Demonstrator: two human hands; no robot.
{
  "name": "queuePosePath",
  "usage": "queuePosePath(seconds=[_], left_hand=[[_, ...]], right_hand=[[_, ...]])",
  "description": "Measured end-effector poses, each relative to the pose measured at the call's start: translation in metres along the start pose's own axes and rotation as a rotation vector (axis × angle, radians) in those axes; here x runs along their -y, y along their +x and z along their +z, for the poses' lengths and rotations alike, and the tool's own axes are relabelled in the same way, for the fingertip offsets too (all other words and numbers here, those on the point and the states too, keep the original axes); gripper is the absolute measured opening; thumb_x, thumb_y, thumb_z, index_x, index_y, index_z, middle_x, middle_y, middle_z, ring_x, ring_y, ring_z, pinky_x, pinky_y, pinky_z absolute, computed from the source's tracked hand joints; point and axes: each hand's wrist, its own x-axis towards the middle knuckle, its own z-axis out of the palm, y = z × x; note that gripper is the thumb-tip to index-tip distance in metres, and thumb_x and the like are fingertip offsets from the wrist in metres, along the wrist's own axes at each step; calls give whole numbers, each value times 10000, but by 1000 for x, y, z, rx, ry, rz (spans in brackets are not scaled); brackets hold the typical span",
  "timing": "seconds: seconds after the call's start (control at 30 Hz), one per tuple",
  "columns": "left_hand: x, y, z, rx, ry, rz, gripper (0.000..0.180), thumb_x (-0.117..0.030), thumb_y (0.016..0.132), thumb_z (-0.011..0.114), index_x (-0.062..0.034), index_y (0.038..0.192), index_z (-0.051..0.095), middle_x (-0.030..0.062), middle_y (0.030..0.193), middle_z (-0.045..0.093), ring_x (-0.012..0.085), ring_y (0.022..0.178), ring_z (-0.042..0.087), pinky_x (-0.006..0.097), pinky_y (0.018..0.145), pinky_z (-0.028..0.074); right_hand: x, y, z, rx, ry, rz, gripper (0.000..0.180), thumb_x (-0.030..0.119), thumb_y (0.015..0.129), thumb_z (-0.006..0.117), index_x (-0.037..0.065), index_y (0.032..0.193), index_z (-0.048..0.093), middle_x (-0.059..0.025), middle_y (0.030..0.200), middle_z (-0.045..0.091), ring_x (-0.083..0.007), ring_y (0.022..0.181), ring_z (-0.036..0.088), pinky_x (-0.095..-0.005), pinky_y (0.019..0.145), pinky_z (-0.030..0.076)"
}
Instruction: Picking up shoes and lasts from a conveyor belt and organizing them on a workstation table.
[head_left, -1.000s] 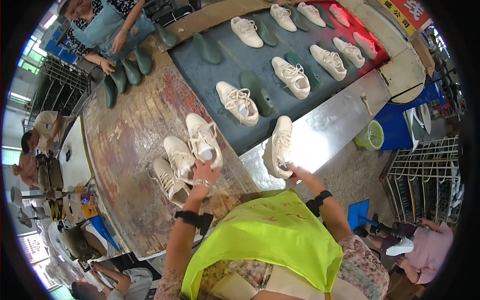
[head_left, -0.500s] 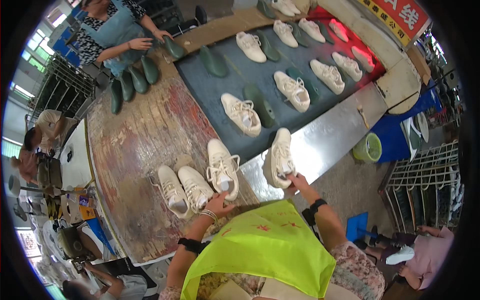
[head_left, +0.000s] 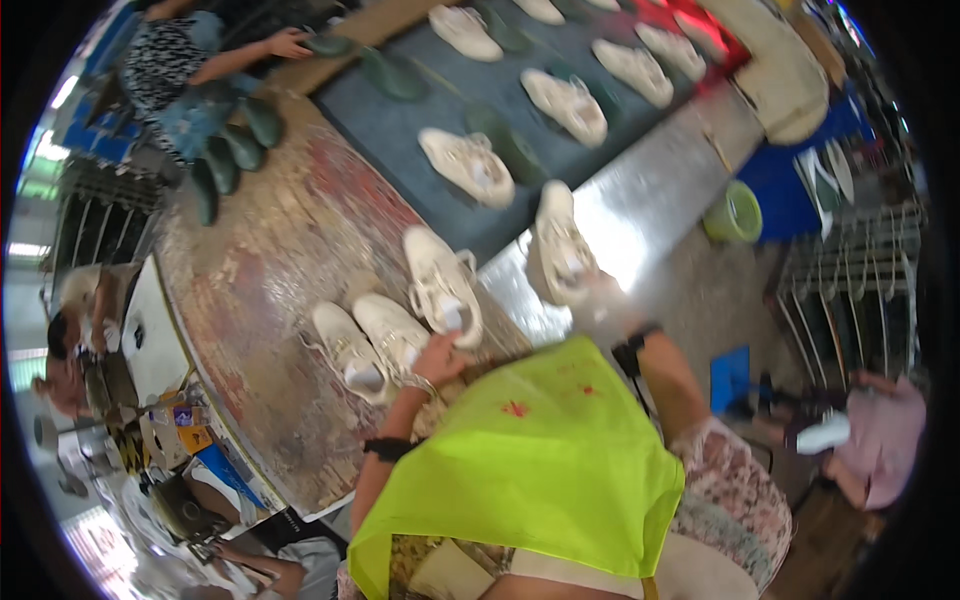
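My left hand (head_left: 441,358) is at the heel of a cream lace-up sneaker (head_left: 428,262), its fingers closed on the heel edge. This sneaker lies on the worn wooden table (head_left: 250,270), toe pointing away. Two more cream sneakers, a left one (head_left: 338,335) and a right one (head_left: 385,325), lie side by side just left of it. My right hand (head_left: 608,303), smeared by motion, is beside the heel of another cream sneaker (head_left: 556,235) on the shiny metal ledge (head_left: 640,235). Whether its fingers touch that sneaker is unclear. White stuffing shows in the shoe openings.
A dark conveyor belt (head_left: 380,115) carries cream sneakers and green shoe lasts (head_left: 392,75) beneath a red glow. At far left, a co-worker's hand (head_left: 290,43) is by a last, near several standing lasts (head_left: 240,145). A green basket (head_left: 735,212) stands right of the ledge.
The view has shifted, so table and belt sit higher in the picture. My right hand has moved and is now blurred at the sneaker's heel. The co-worker's arm now stretches toward the belt.
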Motion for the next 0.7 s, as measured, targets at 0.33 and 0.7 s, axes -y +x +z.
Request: queuePosePath(seconds=[0.33,0.7], left_hand=[[-6,-3,-5,-114,-10,-28,425,-267,806,564,-99,1189,487,145,1065,533,300,848,587,392,733,469],[-8,-6,6,-197,24,-88,386,-301,810,546,-124,1152,514,129,1013,544,296,820,584,389,727,466]], right_hand=[[157,-38,-23,-67,878,625,471,340,799,618,89,1175,489,-59,1043,485,-161,984,493,-294,863,437],[65,13,25,-148,465,406,450,216,743,612,-8,1126,534,-109,943,613,-188,796,607,-293,670,503]])
